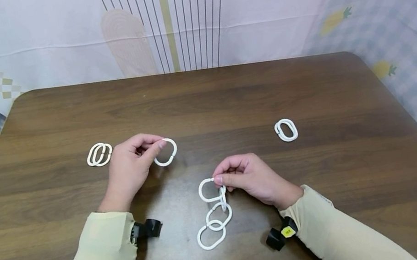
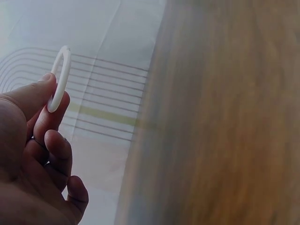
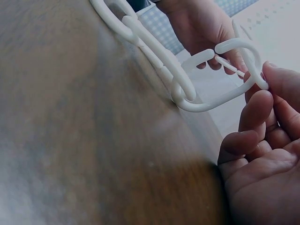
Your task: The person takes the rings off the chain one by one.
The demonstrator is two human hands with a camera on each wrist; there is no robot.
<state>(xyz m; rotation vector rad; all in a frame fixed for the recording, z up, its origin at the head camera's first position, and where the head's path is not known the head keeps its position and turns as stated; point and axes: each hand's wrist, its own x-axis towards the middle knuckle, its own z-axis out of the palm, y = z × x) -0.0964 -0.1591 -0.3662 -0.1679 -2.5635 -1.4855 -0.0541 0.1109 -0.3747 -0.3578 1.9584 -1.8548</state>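
Pinches loose ring (image 1: 175,146) by rim w/ L hand (image 1: 130,166), prob. leaving gap clear; pinches chain (image 1: 223,200) nr. upper end w/ R hand (image 1: 254,180), prob. for steadiness.

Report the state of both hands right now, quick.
Left hand: closed, pinching a single link by thumb and finger.
Right hand: closed, pinching one end of the chain.

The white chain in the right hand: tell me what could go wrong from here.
The chain link pinched by the right hand shows a gap between its ends, so the neighbouring link might slip out. The left hand pinches a separate ring by its edge, so that could drop.
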